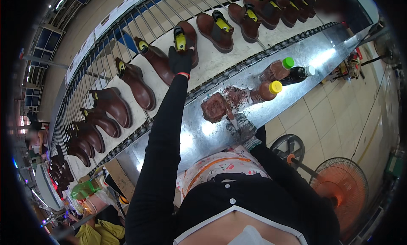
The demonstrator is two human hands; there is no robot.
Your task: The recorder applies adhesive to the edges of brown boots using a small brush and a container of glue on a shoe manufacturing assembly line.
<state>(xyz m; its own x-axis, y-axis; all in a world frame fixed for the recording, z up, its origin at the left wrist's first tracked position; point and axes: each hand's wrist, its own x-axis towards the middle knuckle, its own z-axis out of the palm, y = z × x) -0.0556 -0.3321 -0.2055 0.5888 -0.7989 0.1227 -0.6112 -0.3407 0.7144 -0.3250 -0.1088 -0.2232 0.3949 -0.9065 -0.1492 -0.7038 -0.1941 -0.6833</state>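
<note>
My left hand (180,60), in a black glove, reaches to the conveyor and is closed on a dark brown ankle boot (192,33) with a yellow-green lining. My right hand (242,129), in a stained grey knit glove, is closed around a slim brown-stained stick-like tool (231,116); its exact kind I cannot make out. That tool's end lies beside a brown-soaked square pad (214,108) on the metal bench. Crumpled, brown-smeared material (236,96) sits next to the pad.
Several more brown boots (135,84) stand along the conveyor (203,69), edged by a chain (254,58). On the metal bench (195,137) are bottles with yellow (263,92), green (277,70) and white (296,75) caps. An orange fan (339,190) stands at right.
</note>
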